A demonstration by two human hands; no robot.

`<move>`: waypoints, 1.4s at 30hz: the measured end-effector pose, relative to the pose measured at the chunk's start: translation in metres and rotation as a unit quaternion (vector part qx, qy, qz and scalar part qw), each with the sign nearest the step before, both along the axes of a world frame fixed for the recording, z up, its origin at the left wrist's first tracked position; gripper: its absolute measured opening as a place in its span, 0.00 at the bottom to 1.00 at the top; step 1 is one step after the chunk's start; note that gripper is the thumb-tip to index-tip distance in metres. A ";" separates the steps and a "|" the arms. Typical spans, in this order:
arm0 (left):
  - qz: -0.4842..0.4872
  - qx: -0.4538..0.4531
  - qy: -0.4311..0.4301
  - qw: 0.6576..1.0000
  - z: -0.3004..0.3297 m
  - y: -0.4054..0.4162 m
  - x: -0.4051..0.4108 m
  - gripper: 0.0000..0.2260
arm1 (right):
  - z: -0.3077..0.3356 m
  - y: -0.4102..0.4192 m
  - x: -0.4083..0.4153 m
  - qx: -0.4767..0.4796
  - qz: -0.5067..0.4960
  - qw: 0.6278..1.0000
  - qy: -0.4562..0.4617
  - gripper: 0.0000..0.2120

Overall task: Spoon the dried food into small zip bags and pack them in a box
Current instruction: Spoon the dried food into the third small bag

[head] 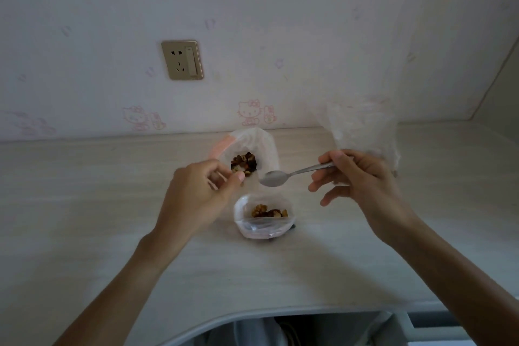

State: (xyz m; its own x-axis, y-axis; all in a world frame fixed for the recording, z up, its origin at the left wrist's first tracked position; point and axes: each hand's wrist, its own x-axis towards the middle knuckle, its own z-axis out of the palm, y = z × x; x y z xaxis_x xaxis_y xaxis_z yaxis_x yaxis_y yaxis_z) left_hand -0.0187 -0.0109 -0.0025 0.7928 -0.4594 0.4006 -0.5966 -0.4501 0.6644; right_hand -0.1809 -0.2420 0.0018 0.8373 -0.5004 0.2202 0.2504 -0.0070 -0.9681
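Note:
My left hand (pixel 200 191) pinches the near rim of a small clear zip bag (pixel 262 146) and holds its mouth open; brown dried food (pixel 243 164) lies inside. My right hand (pixel 362 177) grips the handle of a metal spoon (pixel 273 178). The spoon's bowl looks empty and hovers just right of the held bag's mouth. Below it on the table sits a second open clear bag (pixel 262 229) with dried food (pixel 268 211) in it. No box is in view.
A crumpled clear plastic bag (pixel 362 128) stands behind my right hand near the wall. The pale wooden table (pixel 84 191) has a curved front edge. A wall socket (pixel 182 59) sits on the wallpapered wall above.

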 end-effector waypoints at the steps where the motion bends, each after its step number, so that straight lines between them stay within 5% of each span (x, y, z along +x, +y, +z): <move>1: 0.018 -0.013 -0.041 0.999 0.005 -0.005 0.007 0.08 | -0.001 -0.001 0.007 0.020 0.000 1.000 0.013 0.14; 6: 0.018 0.014 -0.191 0.981 0.022 -0.042 0.048 0.21 | -0.004 -0.001 0.040 0.033 -0.013 0.998 0.060 0.15; 11: -0.062 0.196 -0.112 0.972 0.018 -0.078 0.077 0.45 | -0.008 0.005 0.069 -0.037 -0.014 0.996 0.086 0.12; 19: -0.003 0.164 -0.235 0.958 -0.002 -0.085 0.095 0.16 | -0.015 0.003 0.090 -0.303 -0.085 0.942 0.114 0.11; 27: 0.046 0.051 -0.188 0.980 -0.019 -0.075 0.093 0.15 | -0.009 0.010 0.096 -0.510 -0.133 0.841 0.125 0.18; 33: 0.018 -0.045 -0.030 0.998 -0.030 -0.069 0.096 0.14 | -0.015 0.010 0.106 -0.488 -0.155 0.851 0.118 0.17; 36: 0.038 -0.034 0.069 0.996 -0.039 -0.064 0.095 0.17 | -0.026 0.007 0.110 -0.428 -0.156 0.885 0.100 0.14; 39: 0.071 -0.005 0.077 0.994 -0.049 -0.063 0.092 0.14 | -0.030 0.003 0.112 -0.331 -0.150 0.928 0.088 0.12; 42: 0.064 -0.109 0.085 0.988 -0.052 -0.066 0.089 0.16 | -0.030 0.003 0.112 -0.272 -0.142 0.948 0.085 0.13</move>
